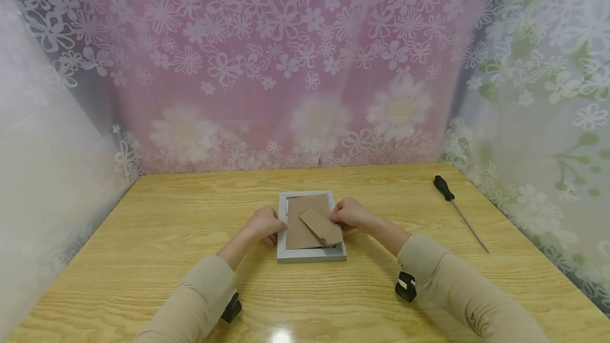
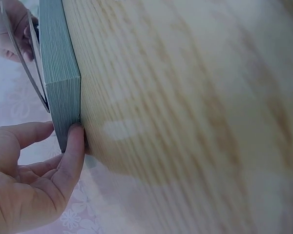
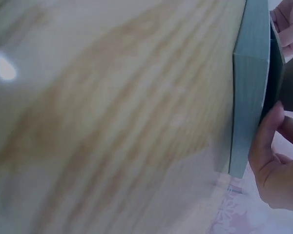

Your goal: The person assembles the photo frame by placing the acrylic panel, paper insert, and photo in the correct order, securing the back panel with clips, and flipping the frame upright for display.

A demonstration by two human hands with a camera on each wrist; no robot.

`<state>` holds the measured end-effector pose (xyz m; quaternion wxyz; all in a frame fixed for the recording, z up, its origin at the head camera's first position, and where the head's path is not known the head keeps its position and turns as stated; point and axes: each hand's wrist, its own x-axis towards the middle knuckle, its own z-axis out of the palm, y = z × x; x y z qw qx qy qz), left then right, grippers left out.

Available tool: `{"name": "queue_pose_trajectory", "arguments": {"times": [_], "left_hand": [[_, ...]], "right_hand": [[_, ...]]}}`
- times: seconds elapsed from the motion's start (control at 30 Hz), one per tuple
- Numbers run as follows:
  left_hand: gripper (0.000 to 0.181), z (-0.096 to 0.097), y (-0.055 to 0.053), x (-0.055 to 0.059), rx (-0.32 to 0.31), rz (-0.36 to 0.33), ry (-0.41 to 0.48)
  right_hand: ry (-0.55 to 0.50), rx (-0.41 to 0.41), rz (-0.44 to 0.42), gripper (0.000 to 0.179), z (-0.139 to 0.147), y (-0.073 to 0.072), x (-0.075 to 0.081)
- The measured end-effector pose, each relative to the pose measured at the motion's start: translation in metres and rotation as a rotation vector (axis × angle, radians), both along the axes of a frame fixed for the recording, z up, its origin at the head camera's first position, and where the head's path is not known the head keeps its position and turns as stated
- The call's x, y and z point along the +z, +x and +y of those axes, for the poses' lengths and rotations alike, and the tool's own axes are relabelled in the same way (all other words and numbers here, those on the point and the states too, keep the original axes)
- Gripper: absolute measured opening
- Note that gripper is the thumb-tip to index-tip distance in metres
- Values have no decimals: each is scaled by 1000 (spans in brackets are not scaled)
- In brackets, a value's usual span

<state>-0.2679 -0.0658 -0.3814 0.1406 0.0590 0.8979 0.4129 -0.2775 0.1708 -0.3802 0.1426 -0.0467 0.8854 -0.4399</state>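
A silver-grey picture frame (image 1: 312,256) lies back side up on the table, with a brown backing board (image 1: 296,234) in its opening. Slanting across the board is its brown easel stand (image 1: 320,225). My left hand (image 1: 263,224) grips the frame's left side, thumb on top and fingers against the outer side. At the right side, my right hand (image 1: 350,214) pinches the edge of the backing board. In the left wrist view the board (image 2: 24,63) slopes up out of the frame (image 2: 63,97) toward the right hand.
A screwdriver (image 1: 459,213) with a black handle lies at the right of the wood-grain table (image 1: 190,200). Flowered curtains (image 1: 305,68) hang behind the table and along both sides. Each wrist carries a small black device (image 1: 406,287).
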Motion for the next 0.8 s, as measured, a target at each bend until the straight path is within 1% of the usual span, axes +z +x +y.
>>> {"name": "queue_pose_trajectory", "arguments": {"times": [0.13,0.2,0.43,0.53,0.63,0.8], "left_hand": [[14,0,-1,-1,-2,4,-14],[14,0,-1,-1,-5,7,-17],[15,-1,-2,-4,-4,2,-3],[15,-1,-2,-3,-3,-4,1],[15,-1,-3,-2,1,-9,6],[15,-2,-4,-4,4,-10,13]], "right_hand": [[68,-12,41,17,-3,1,-1],[83,-10,47,18,-4,1,-1],[15,-50,-27,18,-2,-2,-2],[24,-60,-46,20,-1,-3,-2],[42,-52,-38,21,-2,-3,0],[105,3,27,22,-4,-3,0]]}}
